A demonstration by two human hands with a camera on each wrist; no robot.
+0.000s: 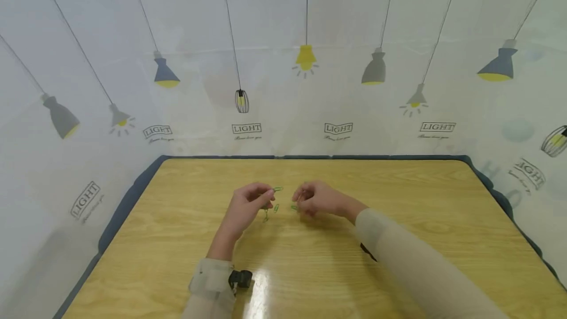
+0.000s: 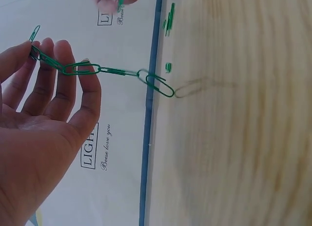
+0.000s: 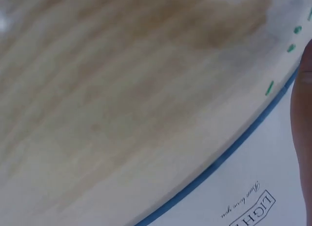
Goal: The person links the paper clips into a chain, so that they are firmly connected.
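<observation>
Green paperclip chain (image 2: 116, 71) is hanging from pinching left hand (image 1: 248, 203), over surface (image 1: 146, 245) inside far edge | right hand (image 1: 321, 198) is pinching one clip (image 2: 121, 0) | loose clips (image 2: 169, 19) are lying below | chain is perhaps risking unhooking, a tug slipping its open wire ends

From above the near side of the table (image 1: 305, 270), the head view is facing forward and down, framing the left hand (image 1: 248, 204) and right hand (image 1: 321, 197) from well back. The left wrist view, turned sideways, is looking close past the left hand toward the wall (image 2: 122, 196). The right wrist view is facing the table on a slant. Both wrist views are sharing the table's blue edge (image 2: 147, 153) and green paper clips (image 2: 168, 67).
</observation>
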